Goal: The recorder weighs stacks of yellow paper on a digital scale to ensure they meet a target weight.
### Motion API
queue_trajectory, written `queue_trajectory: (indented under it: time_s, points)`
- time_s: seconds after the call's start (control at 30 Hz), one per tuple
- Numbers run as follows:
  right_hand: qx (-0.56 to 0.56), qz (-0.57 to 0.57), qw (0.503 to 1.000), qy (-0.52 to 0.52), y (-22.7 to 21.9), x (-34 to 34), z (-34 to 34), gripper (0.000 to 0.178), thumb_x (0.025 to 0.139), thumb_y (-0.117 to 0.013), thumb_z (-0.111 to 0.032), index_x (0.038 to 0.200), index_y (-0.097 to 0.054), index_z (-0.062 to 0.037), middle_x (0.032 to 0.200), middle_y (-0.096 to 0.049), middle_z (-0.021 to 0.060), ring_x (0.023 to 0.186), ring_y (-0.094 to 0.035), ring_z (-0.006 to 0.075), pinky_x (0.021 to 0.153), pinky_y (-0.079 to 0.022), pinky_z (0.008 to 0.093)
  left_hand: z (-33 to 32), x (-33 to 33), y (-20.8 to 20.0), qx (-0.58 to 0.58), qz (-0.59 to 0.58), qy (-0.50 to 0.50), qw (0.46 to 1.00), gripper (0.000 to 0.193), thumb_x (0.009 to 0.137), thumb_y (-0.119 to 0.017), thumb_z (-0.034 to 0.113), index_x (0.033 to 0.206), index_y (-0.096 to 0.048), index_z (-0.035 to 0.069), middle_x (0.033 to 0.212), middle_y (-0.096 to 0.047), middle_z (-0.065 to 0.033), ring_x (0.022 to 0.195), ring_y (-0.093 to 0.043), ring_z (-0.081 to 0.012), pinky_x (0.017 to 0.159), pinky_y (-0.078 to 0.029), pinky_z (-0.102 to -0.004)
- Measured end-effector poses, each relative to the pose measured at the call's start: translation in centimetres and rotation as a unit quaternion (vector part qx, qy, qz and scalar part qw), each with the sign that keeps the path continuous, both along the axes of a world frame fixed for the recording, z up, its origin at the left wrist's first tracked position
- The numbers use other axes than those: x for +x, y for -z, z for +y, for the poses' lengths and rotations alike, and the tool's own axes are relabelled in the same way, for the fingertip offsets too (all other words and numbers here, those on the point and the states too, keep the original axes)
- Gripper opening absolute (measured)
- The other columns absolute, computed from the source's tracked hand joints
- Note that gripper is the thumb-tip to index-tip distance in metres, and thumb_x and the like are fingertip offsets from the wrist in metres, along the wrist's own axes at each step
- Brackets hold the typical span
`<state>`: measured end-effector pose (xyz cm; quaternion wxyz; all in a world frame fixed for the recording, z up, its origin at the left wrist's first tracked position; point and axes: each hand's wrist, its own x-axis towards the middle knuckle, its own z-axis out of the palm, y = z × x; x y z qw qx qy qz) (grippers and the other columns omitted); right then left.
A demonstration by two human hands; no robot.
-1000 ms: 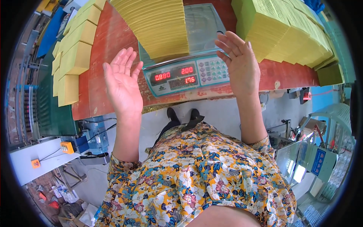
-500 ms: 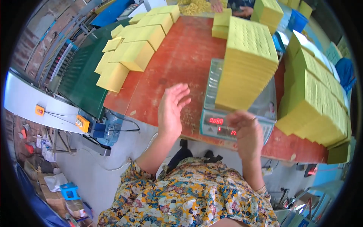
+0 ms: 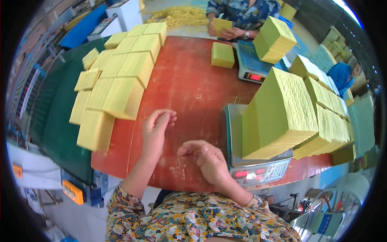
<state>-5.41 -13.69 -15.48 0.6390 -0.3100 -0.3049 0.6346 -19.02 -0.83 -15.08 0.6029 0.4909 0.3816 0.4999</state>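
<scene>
My left hand hovers over the red tabletop, its fingers loosely bent and holding nothing. Lower and to its right is my right hand, also free, with curved fingers and the palm turned inward. It is just left of the digital scale, apart from it. On that scale's metal pan stands a tall stack of yellow paper sheets, its top face marked with wavy cuts. Left of my left hand, bundles of yellow paper sit in rows.
A green conveyor belt runs along the left. Across the table a person in a patterned shirt holds yellow sheets beside a second scale with a stack on it. More yellow stacks line the right edge.
My right hand has moved left, away from the scale's front; the left hand is now nearer the bundles. The view has shifted, showing more of the person opposite. The stack stays on the scale.
</scene>
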Motion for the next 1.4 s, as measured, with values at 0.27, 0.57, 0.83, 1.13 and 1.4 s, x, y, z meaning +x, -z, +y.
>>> queue_trajectory:
  time_s: [0.27,0.57,0.83,1.13,1.4]
  points:
    - [-0.104,-0.066,0.982,0.146,1.3,-1.2,4.5,0.04,0.102,-0.037,-0.022,0.119,-0.058,0.0076,0.114,-0.065,0.0181,0.11,-0.061,0.0278,0.099,-0.046,0.0405,21.5,13.5,2.7,0.348,0.258,0.107,0.895,0.009,0.089,-0.063,0.009,0.091,-0.067,0.001,0.09,-0.069,-0.0086,0.085,-0.067,-0.0177,0.073,-0.051,-0.0305]
    - [-0.164,-0.052,0.97,0.169,5.7,-0.5,6.3,0.042,0.103,-0.039,-0.023,0.127,-0.055,0.0074,0.123,-0.062,0.0186,0.118,-0.058,0.0285,0.104,-0.043,0.041,33.1,27.9,8.5,0.506,0.299,0.135,0.798,0.017,0.078,-0.07,0.014,0.09,-0.066,0.003,0.099,-0.067,-0.0121,0.095,-0.064,-0.0311,0.08,-0.052,-0.0401]
    - [-0.238,-0.054,0.963,0.114,7.9,-0.6,8.1,0.039,0.104,-0.037,-0.019,0.126,-0.055,0.0076,0.122,-0.062,0.0181,0.116,-0.059,0.0264,0.103,-0.045,0.0394,35.2,28.7,9.8,0.577,0.319,0.145,0.738,0.013,0.072,-0.073,0.01,0.081,-0.066,0.004,0.086,-0.064,-0.0109,0.09,-0.062,-0.0306,0.077,-0.053,-0.043]
    - [-0.246,-0.011,0.962,0.118,8.0,0.0,8.3,0.035,0.103,-0.038,-0.015,0.125,-0.056,0.0061,0.12,-0.063,0.018,0.115,-0.06,0.0249,0.101,-0.046,0.0378,35.5,29.1,10.1,0.596,0.326,0.138,0.721,0.011,0.079,-0.064,0.011,0.071,-0.062,0.004,0.079,-0.063,-0.0113,0.083,-0.063,-0.031,0.07,-0.052,-0.0441]
    - [-0.248,-0.057,0.96,0.116,7.6,-0.4,7.2,0.035,0.102,-0.041,-0.015,0.127,-0.054,0.0054,0.121,-0.062,0.0191,0.115,-0.06,0.0271,0.101,-0.047,0.0401,33.6,27.8,6.6,0.627,0.331,0.085,0.7,0.009,0.08,-0.061,0.005,0.072,-0.058,0.004,0.081,-0.064,-0.0102,0.081,-0.064,-0.0306,0.081,-0.052,-0.0446]
